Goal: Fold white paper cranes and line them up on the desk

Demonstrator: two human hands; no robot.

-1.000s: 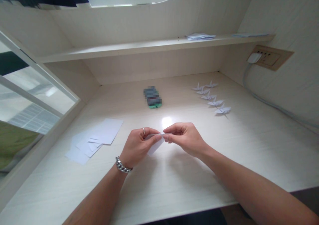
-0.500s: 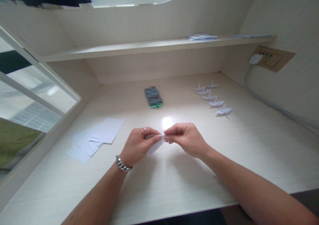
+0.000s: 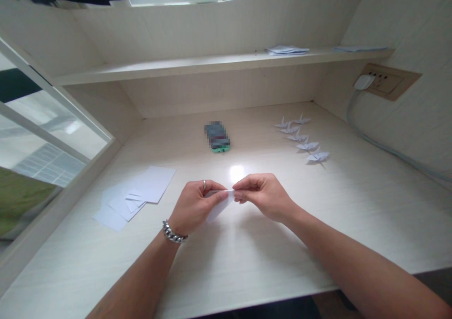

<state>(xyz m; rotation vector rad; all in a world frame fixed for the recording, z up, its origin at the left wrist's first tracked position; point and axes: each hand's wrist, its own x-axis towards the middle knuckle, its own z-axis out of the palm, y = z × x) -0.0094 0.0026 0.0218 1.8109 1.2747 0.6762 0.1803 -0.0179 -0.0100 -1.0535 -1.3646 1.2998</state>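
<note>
1. Over the counter's (image 3: 247, 262) front middle, a small folded white paper (image 3: 219, 207) sits between both hands.
2. The left hand (image 3: 196, 206) pinches its left end, and the right hand (image 3: 263, 194) pinches its right end.
3. Loose white sheets (image 3: 137, 194) lie to the left, and paper cranes (image 3: 303, 140) line the back right.

A pale wood-grain desk (image 3: 247, 262) fills the view, boxed in by matching panels. At 12 o'clock a narrow shelf (image 3: 176, 68) runs across the back wall (image 3: 212, 27). At 9 o'clock a pale-framed window (image 3: 42, 135) slants along the desk's edge. At 2 o'clock the side wall (image 3: 416, 22) carries a tan socket plate (image 3: 388, 81) with a white plug (image 3: 363, 82), and its grey cable (image 3: 370, 142) trails down. A bright glare spot (image 3: 236, 172) lies mid-desk.
</note>
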